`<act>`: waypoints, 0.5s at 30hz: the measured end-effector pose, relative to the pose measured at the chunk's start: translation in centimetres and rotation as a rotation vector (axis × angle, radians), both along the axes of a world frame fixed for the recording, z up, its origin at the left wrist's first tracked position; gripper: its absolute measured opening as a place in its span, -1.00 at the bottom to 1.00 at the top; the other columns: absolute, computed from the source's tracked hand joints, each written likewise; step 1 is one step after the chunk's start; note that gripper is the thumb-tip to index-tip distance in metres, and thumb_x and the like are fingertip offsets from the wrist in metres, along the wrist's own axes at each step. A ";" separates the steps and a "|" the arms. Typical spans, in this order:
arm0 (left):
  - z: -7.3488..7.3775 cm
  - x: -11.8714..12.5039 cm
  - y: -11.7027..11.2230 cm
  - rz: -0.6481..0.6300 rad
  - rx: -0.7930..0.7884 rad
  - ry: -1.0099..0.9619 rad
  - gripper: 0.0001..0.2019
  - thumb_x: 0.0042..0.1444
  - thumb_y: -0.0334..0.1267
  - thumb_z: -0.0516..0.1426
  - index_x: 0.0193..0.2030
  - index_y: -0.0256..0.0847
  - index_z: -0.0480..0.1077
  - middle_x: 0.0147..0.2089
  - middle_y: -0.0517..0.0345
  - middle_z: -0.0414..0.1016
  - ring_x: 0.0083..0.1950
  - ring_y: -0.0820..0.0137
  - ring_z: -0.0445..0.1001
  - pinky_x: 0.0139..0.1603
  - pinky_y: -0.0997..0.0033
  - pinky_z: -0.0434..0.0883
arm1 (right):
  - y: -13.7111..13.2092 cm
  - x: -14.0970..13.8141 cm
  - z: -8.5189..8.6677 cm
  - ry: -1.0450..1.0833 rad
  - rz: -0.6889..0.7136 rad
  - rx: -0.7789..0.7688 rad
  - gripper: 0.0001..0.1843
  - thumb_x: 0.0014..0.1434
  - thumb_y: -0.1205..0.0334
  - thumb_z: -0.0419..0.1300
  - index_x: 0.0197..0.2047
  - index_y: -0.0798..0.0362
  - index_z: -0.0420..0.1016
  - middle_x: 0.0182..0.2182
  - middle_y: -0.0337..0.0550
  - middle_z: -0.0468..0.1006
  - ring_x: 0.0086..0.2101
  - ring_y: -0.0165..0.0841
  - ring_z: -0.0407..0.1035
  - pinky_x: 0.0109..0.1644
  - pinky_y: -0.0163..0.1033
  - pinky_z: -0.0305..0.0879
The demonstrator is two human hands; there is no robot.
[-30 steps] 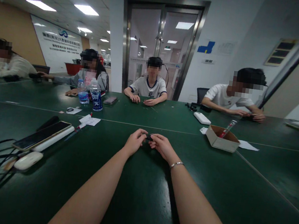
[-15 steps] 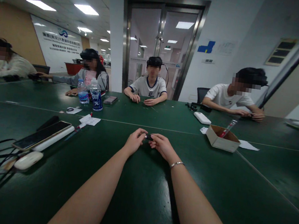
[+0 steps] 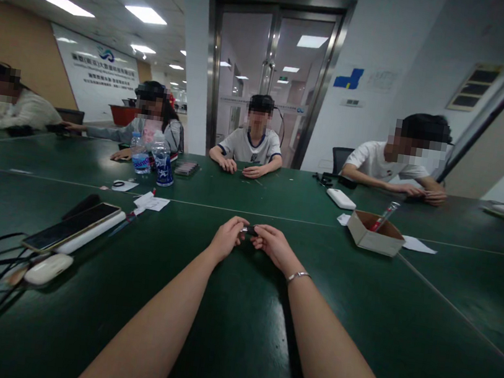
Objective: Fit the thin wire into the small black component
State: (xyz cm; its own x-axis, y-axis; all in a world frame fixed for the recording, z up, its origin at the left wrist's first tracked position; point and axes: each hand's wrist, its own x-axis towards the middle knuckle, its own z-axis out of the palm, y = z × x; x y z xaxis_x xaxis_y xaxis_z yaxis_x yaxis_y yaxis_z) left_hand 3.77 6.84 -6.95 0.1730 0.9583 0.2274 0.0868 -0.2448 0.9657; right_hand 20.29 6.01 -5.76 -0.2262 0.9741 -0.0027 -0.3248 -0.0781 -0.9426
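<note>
Between my hands, just above the green table [image 3: 240, 337], is a small black object with a silvery end [image 3: 250, 230], too small to name for certain. My left hand [image 3: 227, 237] pinches its silvery end between thumb and fingers. Closed on the black end is my right hand [image 3: 273, 246], with a bracelet [image 3: 298, 276] around the wrist. The fingertips of both hands cover part of the object, and its two ends lie roughly level.
At left lie a phone [image 3: 72, 227] on a white block, a white case [image 3: 49, 269] and black cables. Two bottles [image 3: 162, 161] and paper slips [image 3: 151, 202] are farther back. A cardboard box [image 3: 374, 234] holding a tube stands at right. Several people sit across the table.
More of the silvery part shows between my fingertips now. Both hands stay in nearly the same place, still gripping the object.
</note>
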 end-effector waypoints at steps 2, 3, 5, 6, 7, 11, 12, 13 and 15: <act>0.0 -0.1 0.1 0.001 -0.006 0.001 -0.76 0.14 -0.22 -0.03 -0.13 -0.21 0.37 -0.48 0.24 0.35 -0.57 0.53 0.27 -0.56 0.57 0.18 | -0.1 0.0 0.1 0.000 -0.002 -0.003 -0.73 -0.02 0.25 0.41 -0.29 0.20 0.49 -0.55 -0.08 0.51 -0.56 -0.45 0.36 -0.53 -0.41 0.29; 0.0 -0.1 0.1 -0.001 -0.001 0.001 -0.76 0.13 -0.24 -0.02 -0.13 -0.22 0.37 -0.49 0.24 0.35 -0.57 0.53 0.27 -0.56 0.57 0.19 | -0.1 0.0 0.1 0.000 -0.004 -0.003 -0.74 -0.01 0.25 0.41 -0.29 0.20 0.49 -0.54 -0.08 0.51 -0.55 -0.44 0.36 -0.53 -0.41 0.30; 0.1 -0.1 0.0 -0.006 0.018 -0.003 -0.77 0.13 -0.23 -0.02 -0.15 -0.23 0.37 -0.52 0.24 0.34 -0.57 0.53 0.26 -0.54 0.57 0.19 | -0.1 0.0 0.1 0.000 -0.006 -0.001 -0.74 -0.01 0.25 0.41 -0.29 0.19 0.48 -0.53 -0.09 0.50 -0.55 -0.43 0.36 -0.53 -0.39 0.30; 0.2 0.0 -0.1 -0.008 0.028 -0.004 -0.77 0.15 -0.21 -0.02 -0.16 -0.24 0.37 -0.53 0.24 0.33 -0.57 0.53 0.26 -0.54 0.57 0.19 | -0.2 0.0 0.1 -0.001 -0.007 0.000 -0.74 -0.01 0.24 0.41 -0.29 0.18 0.48 -0.53 -0.09 0.50 -0.55 -0.43 0.36 -0.54 -0.39 0.30; 0.3 0.0 -0.1 -0.007 0.037 -0.004 -0.76 0.16 -0.19 -0.03 -0.17 -0.25 0.37 -0.55 0.25 0.31 -0.58 0.53 0.25 -0.53 0.56 0.19 | -0.2 0.0 0.1 -0.003 -0.007 -0.001 -0.74 -0.01 0.24 0.41 -0.30 0.18 0.48 -0.53 -0.09 0.50 -0.55 -0.43 0.36 -0.54 -0.39 0.30; 0.5 0.0 -0.4 0.022 0.052 0.022 -0.72 0.18 -0.10 -0.03 -0.19 -0.25 0.37 -0.61 0.27 0.29 -0.60 0.52 0.24 -0.54 0.56 0.18 | -0.2 0.0 0.1 -0.012 0.009 0.004 -0.72 -0.04 0.24 0.42 -0.29 0.18 0.48 -0.52 -0.09 0.51 -0.54 -0.44 0.37 -0.52 -0.40 0.30; 0.5 0.0 -0.5 0.029 0.057 0.031 -0.71 0.19 -0.09 -0.03 -0.20 -0.25 0.37 -0.62 0.26 0.29 -0.61 0.52 0.24 -0.54 0.56 0.18 | -0.2 0.1 0.1 -0.010 0.018 0.011 -0.70 -0.05 0.24 0.43 -0.27 0.17 0.49 -0.51 -0.09 0.51 -0.53 -0.44 0.37 -0.51 -0.40 0.31; 0.6 0.0 -0.5 0.034 0.062 0.038 -0.70 0.19 -0.07 -0.03 -0.20 -0.25 0.38 -0.62 0.26 0.29 -0.61 0.51 0.24 -0.55 0.56 0.18 | -0.2 0.1 0.1 -0.007 0.027 0.020 -0.69 -0.06 0.24 0.43 -0.26 0.17 0.49 -0.50 -0.10 0.51 -0.53 -0.43 0.38 -0.50 -0.39 0.32; 0.6 0.0 -0.5 0.042 0.073 0.040 -0.68 0.19 -0.04 -0.04 -0.21 -0.25 0.38 -0.63 0.27 0.28 -0.62 0.51 0.24 -0.55 0.55 0.18 | -0.2 0.2 0.0 -0.002 0.047 0.037 -0.66 -0.07 0.26 0.44 -0.23 0.15 0.49 -0.47 -0.10 0.52 -0.51 -0.42 0.39 -0.48 -0.37 0.33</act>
State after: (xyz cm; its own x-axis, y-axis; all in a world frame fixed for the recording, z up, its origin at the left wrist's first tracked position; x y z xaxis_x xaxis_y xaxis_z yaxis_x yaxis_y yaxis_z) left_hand 3.76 6.31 -6.34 0.1434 0.9462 0.2901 0.1371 -0.3093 0.9410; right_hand 20.47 5.80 -5.74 -0.2715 0.9619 0.0326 -0.3201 -0.0583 -0.9456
